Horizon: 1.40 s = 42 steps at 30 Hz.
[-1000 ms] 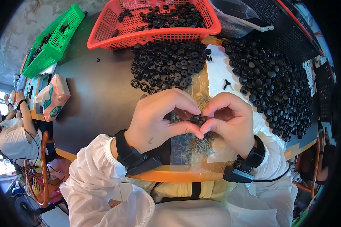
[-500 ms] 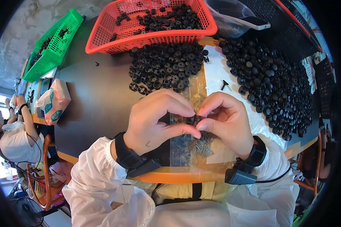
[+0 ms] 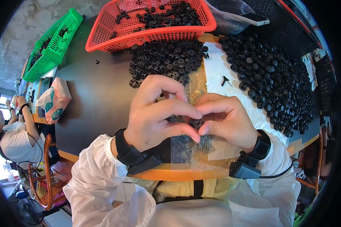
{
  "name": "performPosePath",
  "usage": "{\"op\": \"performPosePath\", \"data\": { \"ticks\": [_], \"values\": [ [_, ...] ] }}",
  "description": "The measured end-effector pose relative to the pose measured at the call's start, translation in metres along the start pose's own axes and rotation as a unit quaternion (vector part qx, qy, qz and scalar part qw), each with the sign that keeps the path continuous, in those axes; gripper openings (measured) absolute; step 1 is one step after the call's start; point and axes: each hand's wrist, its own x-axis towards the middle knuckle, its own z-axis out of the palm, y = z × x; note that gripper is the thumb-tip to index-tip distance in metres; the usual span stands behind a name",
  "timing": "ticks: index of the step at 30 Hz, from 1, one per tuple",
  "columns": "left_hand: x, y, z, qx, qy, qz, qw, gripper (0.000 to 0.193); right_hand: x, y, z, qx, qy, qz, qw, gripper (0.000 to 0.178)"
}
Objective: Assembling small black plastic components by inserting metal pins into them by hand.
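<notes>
My left hand (image 3: 159, 111) and my right hand (image 3: 227, 120) meet over the front of the table, both closed in a pinch. Between their fingertips is a small black plastic part (image 3: 195, 123), mostly covered by the fingers. Just under the hands lies a heap of thin metal pins (image 3: 204, 143) on clear film. Beyond my left hand spreads a pile of black ring-shaped plastic parts (image 3: 166, 60). To the right, round black caps (image 3: 269, 81) form a large pile. A single black stemmed piece (image 3: 224, 80) rests on the white sheet (image 3: 215, 62).
A red basket (image 3: 147, 36) of black parts stands at the back, with a clear plastic tub (image 3: 227, 23) and a phone (image 3: 255, 19) beside it. A green basket (image 3: 51, 56) and a tissue pack (image 3: 58, 100) are at left. A person (image 3: 17, 132) sits far left.
My left hand's fingers have shifted, with the knuckles raised and spread wider. My right hand has moved slightly down and right. The small black part stays between the fingertips.
</notes>
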Motion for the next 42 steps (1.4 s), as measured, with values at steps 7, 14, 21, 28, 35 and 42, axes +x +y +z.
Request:
{"op": "performPosePath", "data": {
  "ticks": [7,14,21,28,35,42],
  "values": [
    [0.004,0.000,0.004,-0.004,0.003,0.070,0.998,0.044,-0.002,-0.011,0.005,-0.149,0.028,-0.013,0.988,0.023],
    [0.002,0.012,0.004,-0.049,-0.002,0.094,0.994,0.045,-0.003,-0.010,0.006,-0.114,-0.034,0.005,0.993,0.023],
    [-0.007,-0.004,-0.005,0.005,0.053,0.050,0.997,0.055,0.004,-0.041,-0.017,-0.540,0.104,-0.200,0.811,0.029],
    [0.001,-0.012,-0.019,0.058,0.181,0.028,0.981,0.019,-0.032,-0.097,-0.125,-0.721,0.477,-0.113,0.490,0.033],
    [0.009,-0.028,-0.043,0.209,0.122,0.016,0.970,0.013,-0.012,-0.093,-0.080,-0.774,0.383,-0.213,0.457,0.025],
    [0.006,-0.029,-0.030,0.185,-0.090,0.082,0.975,0.018,0.037,-0.015,-0.015,-0.724,0.075,-0.259,0.635,0.027]
  ]
}}
